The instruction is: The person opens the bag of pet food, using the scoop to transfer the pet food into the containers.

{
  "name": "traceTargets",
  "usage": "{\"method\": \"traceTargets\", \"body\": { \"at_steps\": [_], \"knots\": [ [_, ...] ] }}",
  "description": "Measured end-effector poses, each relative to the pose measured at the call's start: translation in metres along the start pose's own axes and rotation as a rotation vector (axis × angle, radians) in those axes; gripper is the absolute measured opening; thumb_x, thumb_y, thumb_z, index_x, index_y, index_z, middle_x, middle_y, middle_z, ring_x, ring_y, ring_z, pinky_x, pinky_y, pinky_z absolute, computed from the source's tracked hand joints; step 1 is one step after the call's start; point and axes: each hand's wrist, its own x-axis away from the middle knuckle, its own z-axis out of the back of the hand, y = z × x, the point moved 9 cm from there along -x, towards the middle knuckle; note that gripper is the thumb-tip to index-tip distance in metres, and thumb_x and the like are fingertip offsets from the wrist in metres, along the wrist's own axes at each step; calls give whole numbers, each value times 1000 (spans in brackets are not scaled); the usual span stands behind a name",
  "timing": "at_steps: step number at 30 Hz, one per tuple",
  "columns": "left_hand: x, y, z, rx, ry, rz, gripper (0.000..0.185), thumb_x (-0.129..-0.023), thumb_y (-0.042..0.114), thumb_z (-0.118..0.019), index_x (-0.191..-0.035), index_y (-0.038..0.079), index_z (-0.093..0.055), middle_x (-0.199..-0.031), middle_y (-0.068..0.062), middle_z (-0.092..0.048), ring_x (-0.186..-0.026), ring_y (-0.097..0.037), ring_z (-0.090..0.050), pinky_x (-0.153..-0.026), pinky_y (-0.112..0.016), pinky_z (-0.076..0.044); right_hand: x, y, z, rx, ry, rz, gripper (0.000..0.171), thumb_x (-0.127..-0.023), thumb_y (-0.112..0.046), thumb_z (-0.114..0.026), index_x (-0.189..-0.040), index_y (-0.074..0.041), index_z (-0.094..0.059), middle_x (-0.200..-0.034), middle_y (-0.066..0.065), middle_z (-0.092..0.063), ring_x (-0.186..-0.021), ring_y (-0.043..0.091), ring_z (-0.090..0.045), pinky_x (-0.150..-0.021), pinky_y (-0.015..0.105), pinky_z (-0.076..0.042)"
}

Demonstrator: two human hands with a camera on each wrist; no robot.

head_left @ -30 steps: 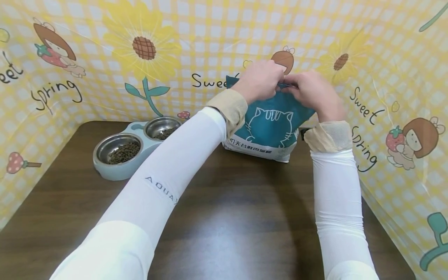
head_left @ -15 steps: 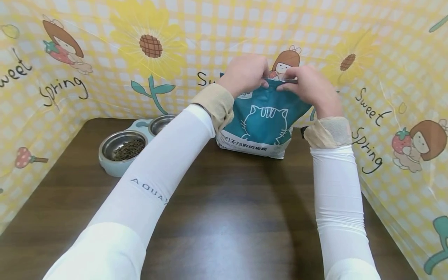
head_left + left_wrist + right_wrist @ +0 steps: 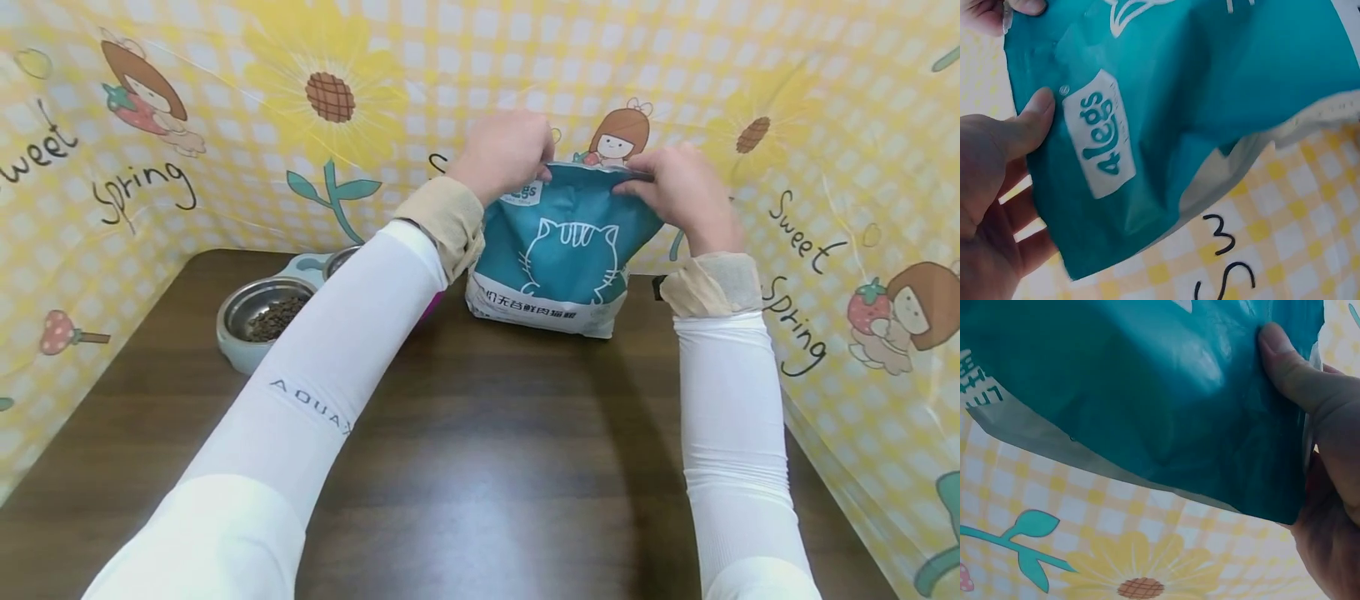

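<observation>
A teal and white cat food bag (image 3: 573,250) with a line-drawn cat stands upright at the back of the table. My left hand (image 3: 510,154) pinches its top edge on the left side. On the right, my right hand (image 3: 686,187) pinches the same edge between thumb and fingers. In the left wrist view the thumb (image 3: 1040,109) presses beside the "4Legs" label (image 3: 1100,134), fingers behind the bag. The right wrist view has the thumb (image 3: 1279,347) on the teal front, with the other fingers mostly hidden behind. The bag's inside is hidden.
To the left is a light-blue double pet bowl (image 3: 238,354) with metal dishes; brown kibble (image 3: 277,319) lies in the nearer one. The left sleeve partly covers it. A magenta thing (image 3: 432,307) peeks out behind that sleeve. Patterned cloth (image 3: 465,50) walls the brown table.
My hands have moved apart along the bag's top edge, the left one leftward, so more of the edge shows between them. The magenta thing has come into sight.
</observation>
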Motion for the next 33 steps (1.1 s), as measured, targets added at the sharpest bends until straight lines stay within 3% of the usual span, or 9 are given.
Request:
{"method": "traceTargets", "body": {
  "at_steps": [2,6,9,12,22,28,33],
  "knots": [
    [-2,-1,0,-19,28,2,27,-108,34,-68,-126,18,-81,-130,-1,-79,-113,-21,-69,-98,-41,-60,-1,1,0,16,50,7,22,-101,-21,-79,-87,-5,-73,-85,21,-76,-79,37,-71,-70,44,-46],
    [-4,-4,0,-50,85,26,26,-108,37,-69,-120,20,-83,-121,0,-81,-108,-22,-70,-92,-41,-60,-6,10,-5,19,104,-55,18,-100,-26,-80,-102,-9,-81,-98,22,-81,-90,41,-76,-76,55,-54],
    [-3,-10,-1,-31,80,54,26,-106,40,-71,-115,18,-83,-109,-1,-79,-99,-20,-67,-80,-35,-53,-7,20,-9,-6,85,-143,22,-101,-29,-79,-113,-11,-83,-109,20,-82,-99,41,-76,-85,57,-56],
    [-1,-18,-3,7,48,87,29,-106,41,-71,-116,17,-83,-108,0,-76,-96,-17,-63,-75,-31,-48,-7,26,-8,-14,63,-209,22,-101,-30,-79,-111,-10,-82,-109,19,-81,-98,38,-73,-82,51,-53],
    [-11,-30,3,0,138,92,27,-108,38,-68,-124,22,-83,-126,0,-81,-111,-20,-71,-94,-42,-60,-6,30,-11,7,264,-299,24,-97,-33,-83,-109,-13,-86,-107,17,-83,-97,42,-78,-75,53,-53],
    [-6,-41,-1,71,157,139,33,-107,39,-69,-127,16,-81,-129,-2,-81,-116,-21,-73,-100,-40,-60,-8,33,-18,-13,267,-317,26,-98,-35,-81,-114,-15,-86,-111,15,-84,-98,40,-79,-65,37,-43],
    [0,-48,3,86,178,187,33,-109,39,-66,-131,18,-79,-133,-1,-79,-116,-21,-74,-97,-40,-61,-10,38,-19,-14,287,-330,27,-97,-36,-81,-115,-16,-86,-110,16,-84,-98,40,-80,-64,32,-38]
  ]
}}
